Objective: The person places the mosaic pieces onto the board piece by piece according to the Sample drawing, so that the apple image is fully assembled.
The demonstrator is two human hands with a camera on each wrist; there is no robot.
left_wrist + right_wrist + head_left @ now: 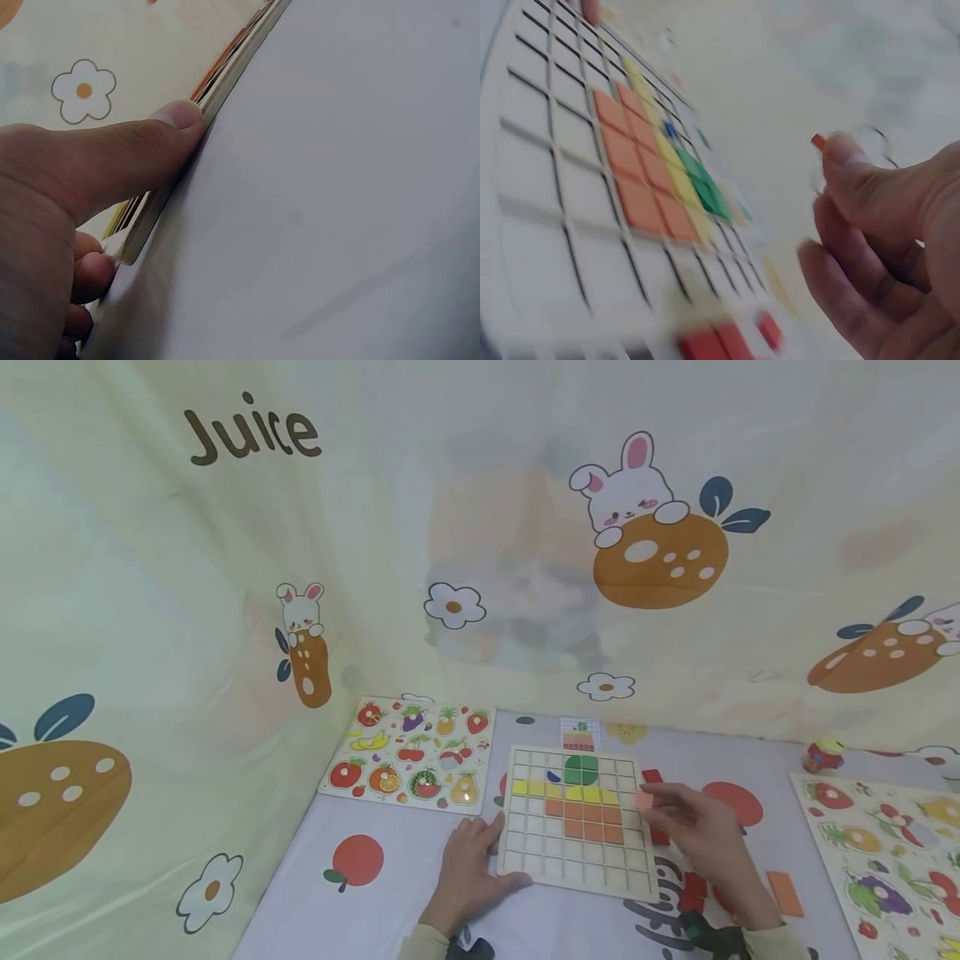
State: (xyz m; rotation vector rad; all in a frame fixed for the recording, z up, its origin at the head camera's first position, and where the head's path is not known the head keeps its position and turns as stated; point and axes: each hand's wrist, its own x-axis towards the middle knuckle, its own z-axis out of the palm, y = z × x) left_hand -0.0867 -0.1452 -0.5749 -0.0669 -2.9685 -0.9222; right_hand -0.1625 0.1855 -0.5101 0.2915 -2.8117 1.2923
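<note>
A white grid board [540, 852] lies on the table, its cells partly filled with orange, yellow, green and blue tiles. My left hand [472, 864] holds the board's near left corner; in the left wrist view the thumb [142, 150] lies along the near edge and the fingers are round the corner. Beyond the board's right edge, my right hand [701, 827] pinches a small orange tile [818, 142] between thumb and fingertips. The two orange rows [592, 822] sit below the yellow row [566, 791].
Red tiles [693, 892] and a loose orange tile [785, 893] lie right of the board. A small picture card [579, 735] is behind it. Fruit puzzle boards lie at left [408, 752] and right [885, 852], with a small toy figure [822, 756] near the right one.
</note>
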